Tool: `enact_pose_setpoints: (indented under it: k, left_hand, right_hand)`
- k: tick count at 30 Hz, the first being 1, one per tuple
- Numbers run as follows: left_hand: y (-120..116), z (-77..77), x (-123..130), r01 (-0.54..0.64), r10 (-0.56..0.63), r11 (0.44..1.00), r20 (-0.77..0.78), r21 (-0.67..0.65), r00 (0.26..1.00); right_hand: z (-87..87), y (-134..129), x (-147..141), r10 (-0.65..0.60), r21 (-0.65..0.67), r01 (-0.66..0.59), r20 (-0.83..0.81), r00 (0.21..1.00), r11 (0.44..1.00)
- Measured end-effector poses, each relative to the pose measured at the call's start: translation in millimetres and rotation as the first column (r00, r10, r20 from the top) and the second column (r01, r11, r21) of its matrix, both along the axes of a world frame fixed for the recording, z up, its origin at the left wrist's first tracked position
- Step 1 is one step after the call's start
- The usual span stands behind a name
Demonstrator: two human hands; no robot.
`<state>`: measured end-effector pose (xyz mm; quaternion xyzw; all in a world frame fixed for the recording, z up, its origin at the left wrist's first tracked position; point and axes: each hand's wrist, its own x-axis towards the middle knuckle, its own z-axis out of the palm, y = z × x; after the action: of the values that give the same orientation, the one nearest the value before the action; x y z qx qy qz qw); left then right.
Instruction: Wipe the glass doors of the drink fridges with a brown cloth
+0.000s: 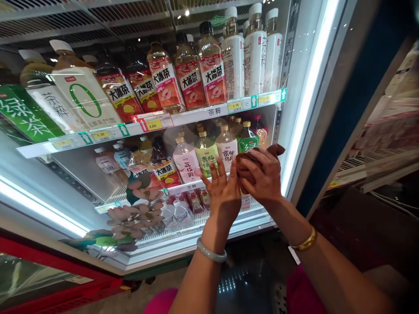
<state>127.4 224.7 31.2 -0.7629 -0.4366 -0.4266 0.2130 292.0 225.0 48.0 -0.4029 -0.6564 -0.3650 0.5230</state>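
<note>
My left hand (224,192) is raised before the glass of a lit drinks cooler, its fingers spread and nothing held in it. A pale bangle circles that wrist. Just to its right, my right hand (262,174) has its fingers wrapped round a crumpled brown cloth (242,168), whose edges stick out at both sides. A gold bracelet is on the right wrist. Behind the hands, a pink-labelled bottle (226,141) and a green-labelled bottle (248,137) stand on the middle shelf.
Tea bottles, among them a large one with a green zero (85,96), line the upper shelf (183,117). Flower decoration (137,213) shows on the glass at lower left. A red cabinet (59,279) is at the left, and another shelf unit (360,161) at the right.
</note>
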Motion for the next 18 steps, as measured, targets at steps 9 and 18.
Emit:
enact_pose_setpoints:
  k: [9,18]
  left_hand:
    - [-4.5,-13.3,9.4,0.000,0.000,0.999,-0.001,-0.044,1.000]
    - [-6.2,-22.0,12.5,0.029,-0.030,0.998,-0.021,-0.058,0.999]
  right_hand:
    - [-11.9,8.8,50.4,-0.092,0.090,0.121,-0.278,0.956,0.989]
    - [-30.9,-7.6,30.7,0.014,-0.110,0.001,0.140,0.990,0.994]
